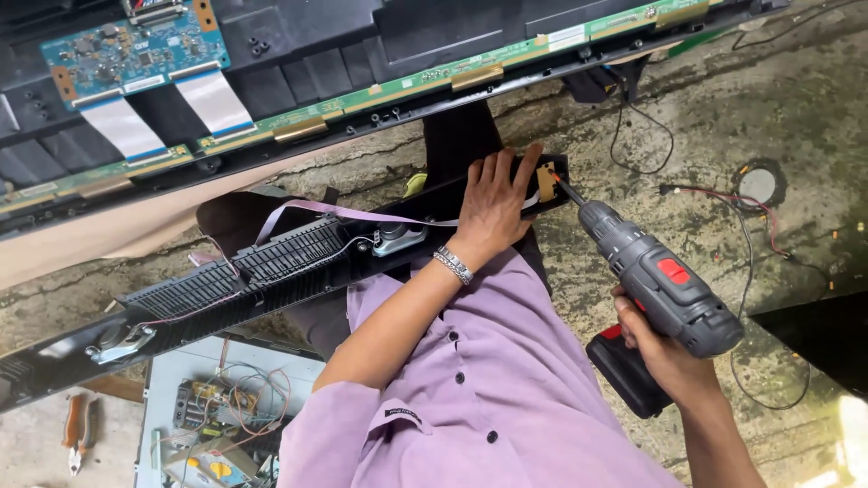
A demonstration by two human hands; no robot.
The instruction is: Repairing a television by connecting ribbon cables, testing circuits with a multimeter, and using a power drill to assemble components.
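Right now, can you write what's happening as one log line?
left hand: pressing black panel strip | right hand: holding cordless drill | bit: at strip's end | floor: concrete

Left hand (493, 206): palm down, fingers (520, 172) extended and slightly spread, pressed flat against the surface beneath. Wrist straight, carrying a silver metal link bracelet (454, 265). Forearm bare, running down and left to a bent elbow inside a loose lilac button-up shirt sleeve (362, 425).

Right hand (655, 348): closed in a firm fist grip, fingers wrapped round what it holds, thumb side up. Wrist slightly cocked. Forearm bare, leaving the frame at the lower right edge. The two hands are well apart, the left one higher and further forward than the right.
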